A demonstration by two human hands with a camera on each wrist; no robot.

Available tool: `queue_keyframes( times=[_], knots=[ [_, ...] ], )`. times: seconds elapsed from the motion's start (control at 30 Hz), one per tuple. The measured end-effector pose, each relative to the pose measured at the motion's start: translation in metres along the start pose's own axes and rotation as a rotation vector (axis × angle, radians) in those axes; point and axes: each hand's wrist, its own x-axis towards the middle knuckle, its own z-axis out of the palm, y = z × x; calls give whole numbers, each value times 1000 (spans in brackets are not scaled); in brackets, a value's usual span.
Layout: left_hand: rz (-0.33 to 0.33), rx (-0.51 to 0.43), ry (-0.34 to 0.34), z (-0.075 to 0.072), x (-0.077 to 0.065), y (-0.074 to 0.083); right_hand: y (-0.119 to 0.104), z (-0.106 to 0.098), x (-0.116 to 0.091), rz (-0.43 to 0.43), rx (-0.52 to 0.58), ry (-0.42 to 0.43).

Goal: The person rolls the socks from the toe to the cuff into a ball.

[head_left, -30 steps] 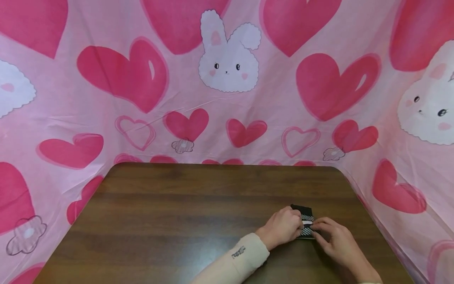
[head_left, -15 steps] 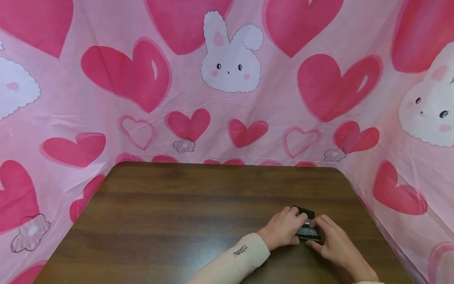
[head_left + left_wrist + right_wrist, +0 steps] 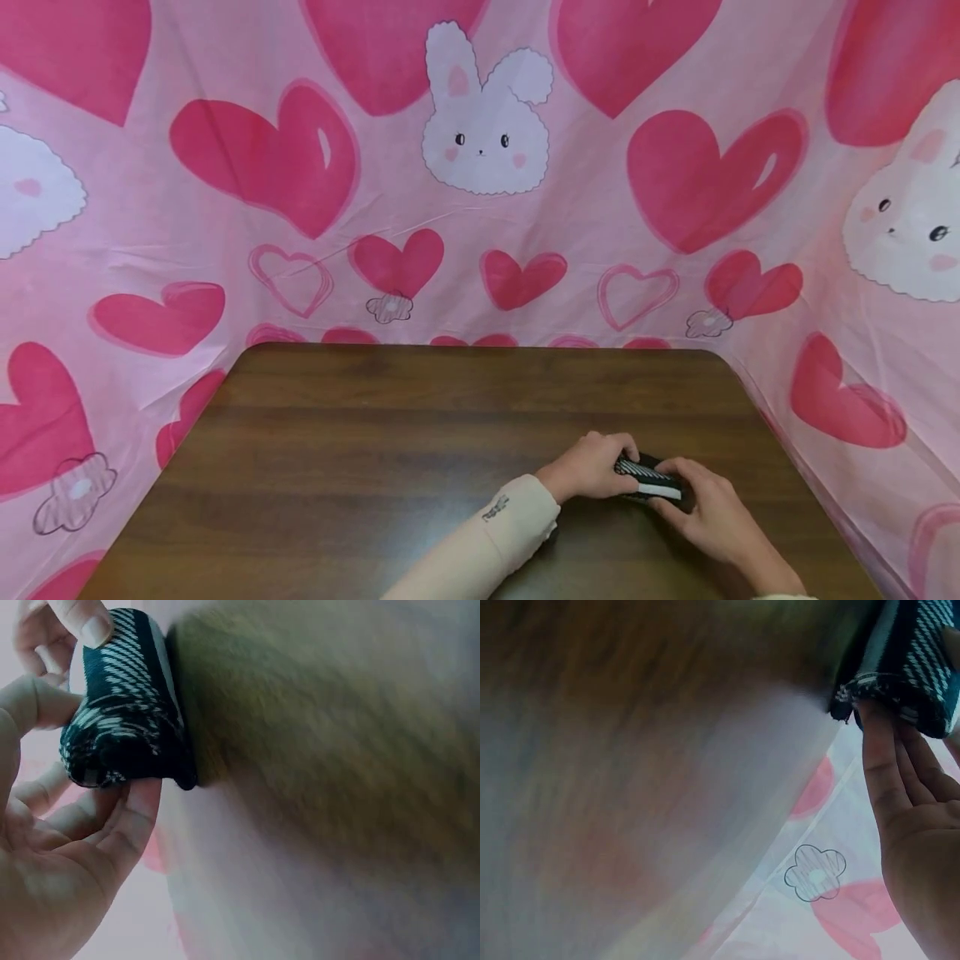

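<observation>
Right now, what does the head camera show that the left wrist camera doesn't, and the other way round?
Only the head view shows white rabbit faces on the backdrop, the rounded far corners of the table, and a cream sleeve with a dark marking.

Only the left wrist view shows the bunched end of the patterned cloth, which the left hand hides from the head camera.

Both show the left hand and right hand gripping that cloth, plus parts of the table and pink backdrop.

knit bundle (image 3: 127, 690): matt, textured cloth | table (image 3: 420, 425): smooth wood-look, soft gloss | backdrop (image 3: 457, 215): creased, cloth-like
</observation>
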Motion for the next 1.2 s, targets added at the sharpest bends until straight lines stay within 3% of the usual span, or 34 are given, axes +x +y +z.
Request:
queue_keyframes(
  times=[0.13,0.3,0.43,0.53,0.6,0.7,0.77,0.87,1.0,1.2],
  knots=[
    [-66,-111,10,-1,0,-1,-1,-1,0,9,16,2],
    [-101,-171,17,-2,-1,-1,-2,-1,-1,33,52,-20],
    [-114,-194,68,1,-1,-1,-2,-1,2,85,22,-58],
    [-80,-119,133,3,-3,1,-2,-1,5,100,-31,-76],
    [-7,15,158,2,-4,4,-2,-1,6,95,-58,-82],
    [128,259,142,-2,-3,10,-2,-2,6,97,-79,-85],
    [182,355,108,-4,-2,13,-2,-2,6,86,-113,-70],
    [190,386,73,-5,-1,15,-4,-3,6,27,-168,18],
    [189,400,99,-3,0,14,-6,-2,6,-84,-211,112],
    [167,371,117,-1,1,12,-4,-1,7,-111,-201,38]
  ],
)
